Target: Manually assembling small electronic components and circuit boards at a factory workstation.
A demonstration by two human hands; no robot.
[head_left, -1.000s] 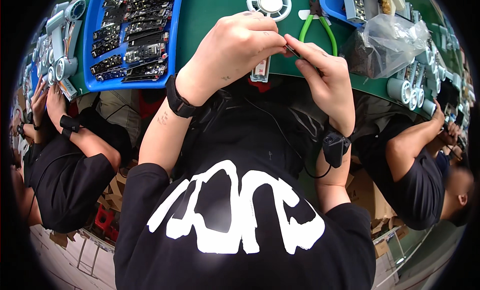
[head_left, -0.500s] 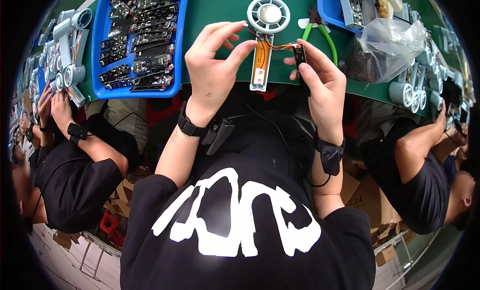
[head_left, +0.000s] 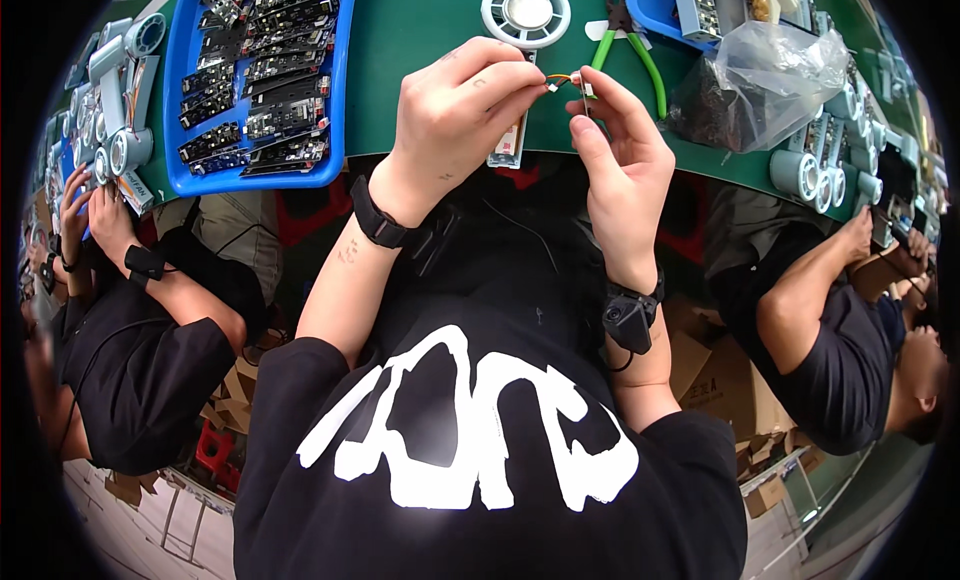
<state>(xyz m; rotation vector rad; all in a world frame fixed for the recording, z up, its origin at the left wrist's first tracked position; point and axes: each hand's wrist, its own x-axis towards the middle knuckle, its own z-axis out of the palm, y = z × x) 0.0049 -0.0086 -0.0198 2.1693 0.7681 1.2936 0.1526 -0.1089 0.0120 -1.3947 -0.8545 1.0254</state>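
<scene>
A light-blue handheld fan lies on the green table with its round head away from me. Its opened handle is partly covered by my left hand. The thumb and forefinger of that hand are pinched at thin coloured wires, with a small white plug at the fingertips. My right hand grips a narrow circuit board, seen nearly edge-on, close to the wires. Fingers hide much of the board and the wire ends.
On the left, a blue tray holds many dark circuit boards. Green-handled cutters lie to the right of the fan. Beyond them are a clear plastic bag and a blue bin. Co-workers sit on both sides among more fan parts.
My left hand has moved right, over the handle, its fingers closing at the wires. My right hand has shifted slightly left and turned the circuit board edge-on.
</scene>
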